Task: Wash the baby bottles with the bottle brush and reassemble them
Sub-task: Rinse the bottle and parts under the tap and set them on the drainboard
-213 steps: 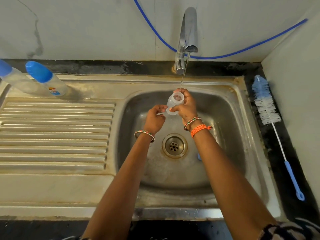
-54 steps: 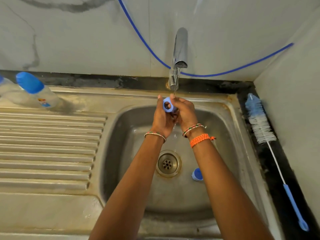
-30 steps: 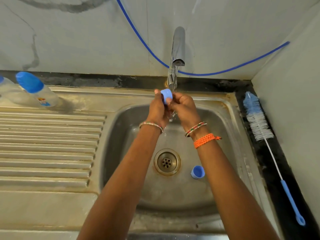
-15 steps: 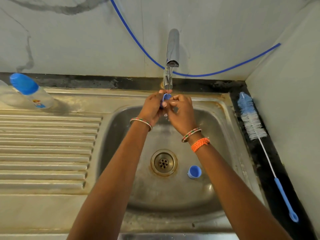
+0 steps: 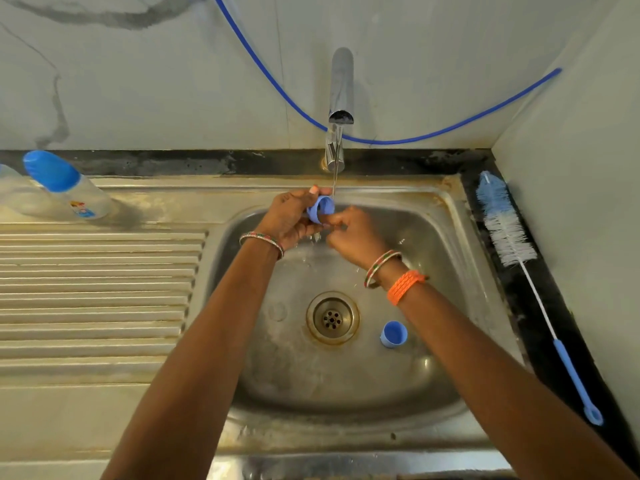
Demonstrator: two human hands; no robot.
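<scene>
Fingers (image 5: pixel 313 192) of the left hand (image 5: pixel 289 216) curl round a blue plastic ring (image 5: pixel 320 209) under the tap's (image 5: pixel 341 98) thin stream; the right hand (image 5: pixel 353 233) pinches its lower edge. Below, a round blue cap (image 5: pixel 393 334) lies in the steel sink (image 5: pixel 450 216) beside the drain (image 5: pixel 332 318). Right, a bristly brush (image 5: pixel 509 240) rests on the black counter (image 5: pixel 519 306). Far left, a capped clear bottle (image 5: pixel 69 188) stands.

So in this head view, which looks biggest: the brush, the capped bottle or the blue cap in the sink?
1. bottle brush
2. capped bottle, though nearness may skew this
3. blue cap
</scene>
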